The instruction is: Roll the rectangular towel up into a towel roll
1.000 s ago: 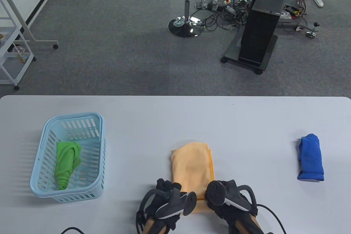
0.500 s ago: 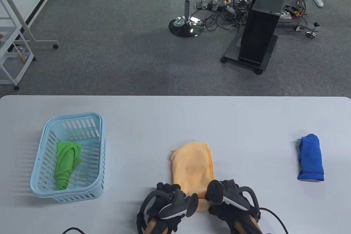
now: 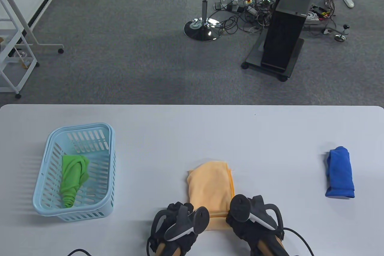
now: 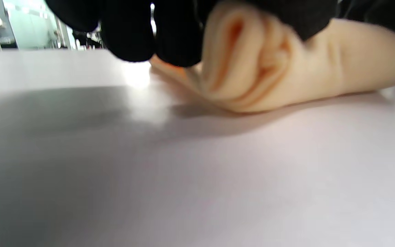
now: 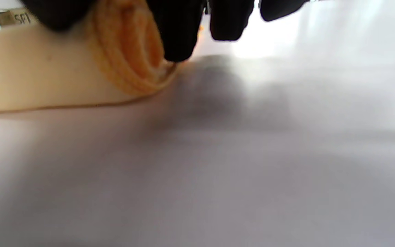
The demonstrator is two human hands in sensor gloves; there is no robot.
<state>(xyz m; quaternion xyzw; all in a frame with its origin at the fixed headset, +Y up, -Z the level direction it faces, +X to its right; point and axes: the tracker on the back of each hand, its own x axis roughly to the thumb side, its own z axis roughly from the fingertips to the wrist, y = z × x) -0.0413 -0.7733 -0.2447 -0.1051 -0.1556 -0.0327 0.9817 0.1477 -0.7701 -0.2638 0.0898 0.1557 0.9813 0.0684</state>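
We see our left hand (image 3: 177, 226) fingers (image 4: 129, 31) and right hand (image 3: 255, 220) fingers (image 5: 180, 27) curled tight on the rolled near end of the orange towel (image 3: 211, 185), towel on the table (image 3: 270, 136) centre, basket (image 3: 48, 205) with green cloth (image 3: 72, 178) far left of towel, blue cloth (image 3: 340, 173) far right.

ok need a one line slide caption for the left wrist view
Left hand's gloved fingers press the rolled end of the orange towel on the table.

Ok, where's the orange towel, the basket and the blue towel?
orange towel (image 3: 211, 185): table view, the flat middle part not yet rolled.
basket (image 3: 45, 209): table view, its near left rim.
blue towel (image 3: 340, 173): table view, the middle of the bundle.
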